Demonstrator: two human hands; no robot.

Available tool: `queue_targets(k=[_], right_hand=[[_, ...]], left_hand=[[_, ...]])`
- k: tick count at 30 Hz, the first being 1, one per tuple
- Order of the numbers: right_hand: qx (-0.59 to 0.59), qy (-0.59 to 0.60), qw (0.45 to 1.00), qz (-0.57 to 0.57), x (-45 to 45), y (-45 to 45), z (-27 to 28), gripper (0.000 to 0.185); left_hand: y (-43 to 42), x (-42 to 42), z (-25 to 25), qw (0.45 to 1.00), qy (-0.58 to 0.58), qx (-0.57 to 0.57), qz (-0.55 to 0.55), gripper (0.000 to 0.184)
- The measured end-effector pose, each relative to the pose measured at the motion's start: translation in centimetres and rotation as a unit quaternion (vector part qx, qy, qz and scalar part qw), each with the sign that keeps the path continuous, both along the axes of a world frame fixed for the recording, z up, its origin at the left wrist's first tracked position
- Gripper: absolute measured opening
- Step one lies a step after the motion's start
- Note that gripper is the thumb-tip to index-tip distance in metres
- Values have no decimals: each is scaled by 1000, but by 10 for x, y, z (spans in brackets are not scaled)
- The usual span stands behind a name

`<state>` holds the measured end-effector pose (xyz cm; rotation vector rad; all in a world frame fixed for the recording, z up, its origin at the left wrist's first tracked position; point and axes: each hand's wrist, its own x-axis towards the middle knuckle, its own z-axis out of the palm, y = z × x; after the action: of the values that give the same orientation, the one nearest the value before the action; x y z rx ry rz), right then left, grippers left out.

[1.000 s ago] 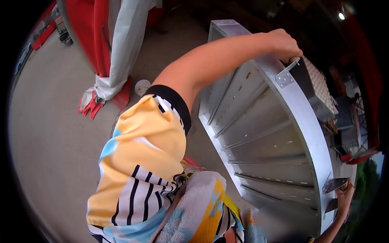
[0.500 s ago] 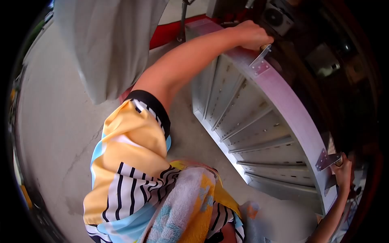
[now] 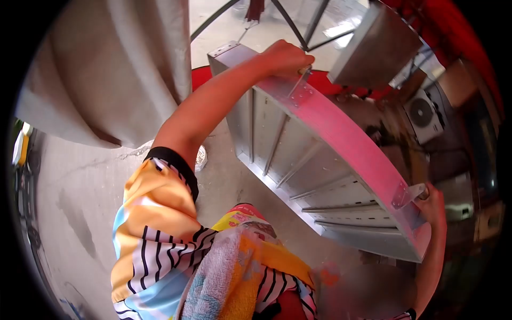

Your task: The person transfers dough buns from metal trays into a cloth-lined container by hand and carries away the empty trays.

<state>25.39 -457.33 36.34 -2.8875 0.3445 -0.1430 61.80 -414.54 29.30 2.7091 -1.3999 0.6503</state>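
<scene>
A large ribbed metal panel with a deep side rail hangs tilted in front of me, held at both ends. My left hand is wrapped round a metal bracket handle near the panel's far end. On the right, my right hand grips a second bracket handle near the other end. Cross ribs and rows of small slots show on the panel's inner face, and its outer rail reflects pink light. A patterned towel hangs down my front.
A grey curtain hangs at the left. Beyond the panel stand a box-like unit, a white outdoor fan unit and dark metal poles. Red fabric borders the concrete floor. A blurred patch covers the lower right.
Both hands and the panel have shifted left in view, the left hand sitting lower and the right one higher. My view has turned, showing more curtain, poles and the boxy unit.
</scene>
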Motion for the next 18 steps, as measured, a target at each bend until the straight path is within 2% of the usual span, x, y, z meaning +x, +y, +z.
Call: queue_targets(k=[3,5,7,8,11,12,14,17,18], right_hand=[[119,-2,992,50,111,-55,-28,29],[47,33,994,88,197,-85,-21,29],[33,84,988,126,288,-129,-41,28],[45,89,984,146,303,-135,-64,29],[28,117,973,198,491,-203,-101,29],[-29,78,973,216,433,-92,-83,29],[-17,92,965,244,418,-97,-87,29],[-6,123,953,277,563,-102,-95,27],[-7,123,949,292,619,-95,-117,26]], left_hand=[[-5,49,-24,998,26,9,62,15],[-7,88,-26,994,36,-13,107,14],[-29,146,-49,989,66,15,130,14],[-32,149,-61,987,70,30,140,14],[-96,279,-77,963,131,108,207,18],[13,199,-64,968,92,72,224,18],[10,150,-61,962,99,72,242,17],[17,245,-62,958,75,62,269,14],[24,288,-78,959,63,53,272,14]])
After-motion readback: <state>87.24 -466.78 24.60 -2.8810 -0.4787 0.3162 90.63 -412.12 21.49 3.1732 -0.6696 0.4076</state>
